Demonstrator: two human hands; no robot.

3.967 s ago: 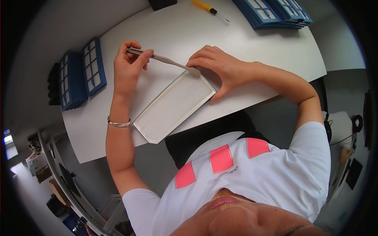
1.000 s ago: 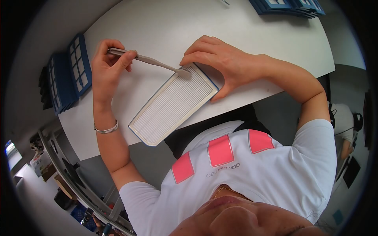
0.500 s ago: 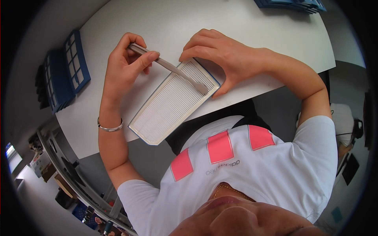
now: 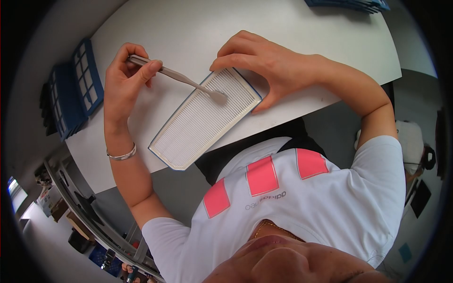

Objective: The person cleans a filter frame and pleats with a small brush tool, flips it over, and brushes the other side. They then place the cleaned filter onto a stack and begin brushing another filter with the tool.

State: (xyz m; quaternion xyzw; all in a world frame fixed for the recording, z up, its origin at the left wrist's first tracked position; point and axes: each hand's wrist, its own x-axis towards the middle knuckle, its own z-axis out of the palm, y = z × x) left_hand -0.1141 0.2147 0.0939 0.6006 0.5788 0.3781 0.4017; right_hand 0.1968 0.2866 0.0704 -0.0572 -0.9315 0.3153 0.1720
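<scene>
A pleated air filter with white ribs, a cream border and a thin blue edge lies slantwise at the table's near edge, its lower end reaching past it. My right hand grips its upper end, fingertips at the far corner and thumb at the near side. In the closed fingers of my left hand is a slim brown-grey brush. Its pale, rounded head rests against the ribs in the upper half; single bristles cannot be made out.
Blue framed panels with white window-like cells stand at the table's left edge. Another stack of blue panels lies at the far right. The white table has its near edge by my body. Shelving and cluttered items appear at lower left.
My left hand has moved left, drawing the brush head along the ribs away from the right end. The filter has shifted slightly left and away from me, with my right hand still on it.
</scene>
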